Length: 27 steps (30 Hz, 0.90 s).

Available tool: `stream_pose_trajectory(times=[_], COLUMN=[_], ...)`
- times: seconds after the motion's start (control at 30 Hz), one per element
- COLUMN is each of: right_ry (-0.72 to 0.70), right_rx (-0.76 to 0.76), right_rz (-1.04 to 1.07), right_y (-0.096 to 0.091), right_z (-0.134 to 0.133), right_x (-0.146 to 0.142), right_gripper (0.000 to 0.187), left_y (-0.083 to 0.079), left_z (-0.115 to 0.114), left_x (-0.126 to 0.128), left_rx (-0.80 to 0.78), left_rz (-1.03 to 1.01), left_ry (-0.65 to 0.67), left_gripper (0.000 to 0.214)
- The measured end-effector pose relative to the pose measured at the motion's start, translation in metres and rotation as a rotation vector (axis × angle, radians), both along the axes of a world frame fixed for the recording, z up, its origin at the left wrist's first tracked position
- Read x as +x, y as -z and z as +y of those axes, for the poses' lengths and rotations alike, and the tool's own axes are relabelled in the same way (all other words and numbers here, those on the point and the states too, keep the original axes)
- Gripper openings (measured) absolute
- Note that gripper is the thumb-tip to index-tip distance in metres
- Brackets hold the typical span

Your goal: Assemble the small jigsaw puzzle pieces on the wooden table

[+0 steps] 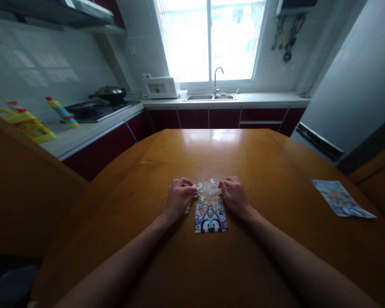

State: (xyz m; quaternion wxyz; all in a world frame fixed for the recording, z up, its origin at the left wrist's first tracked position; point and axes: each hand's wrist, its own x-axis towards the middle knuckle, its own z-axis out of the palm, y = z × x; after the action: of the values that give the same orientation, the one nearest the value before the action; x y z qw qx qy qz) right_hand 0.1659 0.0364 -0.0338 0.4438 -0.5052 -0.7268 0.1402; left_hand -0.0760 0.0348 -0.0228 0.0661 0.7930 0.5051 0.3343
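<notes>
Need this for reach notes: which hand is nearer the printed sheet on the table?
Right. The right hand lies left of the printed sheet, bare table between them; the left hand sits farther left, across the loose puzzle pieces.

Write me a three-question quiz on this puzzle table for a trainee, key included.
1. True or false: the loose pieces lie between the left hand and the right hand, on the far side of the assembled puzzle section.
2. The printed sheet lies on the table: A) off to the person's right, B) under the left hand, C) on top of the puzzle section.
3. What stands on the stove at the back left?
Key: 1 true; 2 A; 3 a dark pan.
</notes>
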Motion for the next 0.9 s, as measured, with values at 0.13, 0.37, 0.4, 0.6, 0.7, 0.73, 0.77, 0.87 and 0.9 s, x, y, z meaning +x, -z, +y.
stream_pose_trajectory(times=[0.13,0.37,0.4,0.6,0.7,0.73,0.77,0.87,0.9], right_ry=[-0.023,-0.034,-0.037,-0.085,-0.178,-0.217,-0.255,-0.347,-0.367], right_rx=[0.012,0.02,0.021,0.029,0.035,0.037,0.037,0.032,0.028], right_rz=[0.012,0.02,0.024,0.035,0.031,0.02,0.002,-0.079,-0.108], right_y=[-0.002,-0.003,-0.003,-0.005,-0.008,-0.009,-0.011,-0.016,-0.017], right_z=[-0.001,-0.002,-0.002,-0.003,-0.006,-0.008,-0.009,-0.014,-0.016], right_x=[0.0,-0.001,-0.001,-0.002,-0.003,-0.003,-0.004,-0.004,-0.004], right_gripper=[0.034,0.034,0.034,0.034,0.031,0.028,0.024,0.012,0.01], left_y=[-0.006,-0.017,-0.017,-0.016,-0.02,-0.021,-0.021,-0.018,-0.016], left_z=[-0.006,-0.02,-0.021,-0.021,-0.021,-0.021,-0.021,-0.02,-0.019], left_x=[0.005,0.01,0.01,0.009,0.01,0.011,0.011,0.011,0.011], left_rx=[0.042,-0.007,-0.024,-0.087,-0.118,-0.13,-0.142,-0.147,-0.135], left_rz=[0.068,0.198,0.223,0.227,0.178,0.169,0.163,0.155,0.15], left_ry=[0.004,0.2,0.248,0.367,0.414,0.434,0.452,0.475,0.478], left_gripper=[0.013,0.013,0.017,0.021,0.018,0.017,0.015,0.007,0.004])
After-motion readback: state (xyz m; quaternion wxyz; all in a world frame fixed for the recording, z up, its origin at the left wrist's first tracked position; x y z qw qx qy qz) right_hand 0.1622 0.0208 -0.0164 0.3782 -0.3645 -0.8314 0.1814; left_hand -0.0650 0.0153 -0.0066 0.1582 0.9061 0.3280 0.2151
